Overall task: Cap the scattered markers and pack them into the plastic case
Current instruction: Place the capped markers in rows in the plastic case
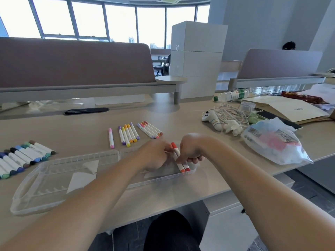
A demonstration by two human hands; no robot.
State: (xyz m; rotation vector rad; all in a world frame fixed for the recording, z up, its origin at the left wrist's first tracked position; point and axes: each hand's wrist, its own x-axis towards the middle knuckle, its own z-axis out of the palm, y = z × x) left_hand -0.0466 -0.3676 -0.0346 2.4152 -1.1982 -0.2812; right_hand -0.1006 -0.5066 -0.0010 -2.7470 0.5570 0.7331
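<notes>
A clear plastic case (54,180) lies open on the desk, its lid half at the left. Two red-capped markers (178,156) lie at the right end of the case's tray. My right hand (190,151) curls over them and pinches their middle. My left hand (155,154) touches the same markers from the left, fingers bent around their upper part. Capped markers lie on the desk in groups: a pink one (111,138), purple, yellow and orange ones (128,134), pale purple to brown ones (149,129), and a blue-green-brown row (23,156) at the left edge.
At the right stand a plastic bag (273,144), a white game controller (211,118) with tangled cables, a lying water bottle (231,95) and cardboard sheets. A brown desk partition (72,62) closes the back. The desk's front edge runs just below the case.
</notes>
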